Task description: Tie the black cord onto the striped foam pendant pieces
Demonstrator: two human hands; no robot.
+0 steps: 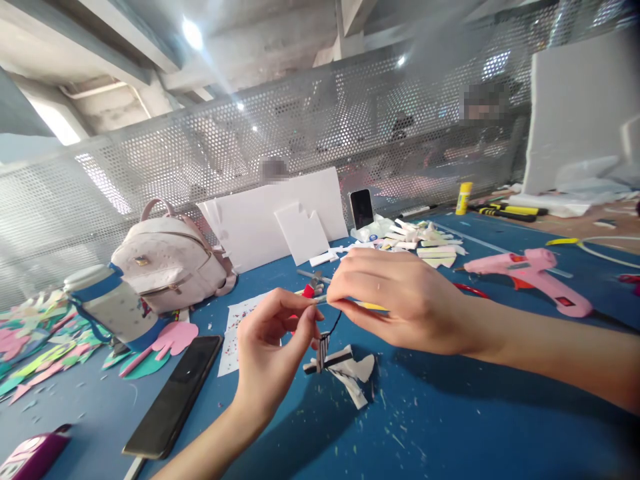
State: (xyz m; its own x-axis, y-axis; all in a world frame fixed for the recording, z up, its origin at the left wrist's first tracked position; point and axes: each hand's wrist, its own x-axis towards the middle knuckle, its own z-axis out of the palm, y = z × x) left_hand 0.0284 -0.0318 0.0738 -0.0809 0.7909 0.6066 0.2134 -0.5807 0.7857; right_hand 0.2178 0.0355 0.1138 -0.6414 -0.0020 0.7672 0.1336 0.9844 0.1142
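My left hand (273,347) and my right hand (395,300) meet at the middle of the blue table. Thumb and fingers of each are pinched on a small thin greyish strip (321,300) stretched between them. A dark thread-like piece (337,325) hangs below the fingertips, towards a black-and-white striped piece (324,345); whether they are joined, I cannot tell. White and black foam scraps (355,370) lie on the table just under my hands. Behind my fingers shows a small red object (310,291), partly hidden.
A pink glue gun (530,270) lies right, beyond my forearm. White offcuts (420,237), a propped phone (361,208) and a glue stick (464,199) stand at the back. Left are a backpack (167,260), a bottle (113,307), a flat phone (175,397) and coloured foam scraps (45,340).
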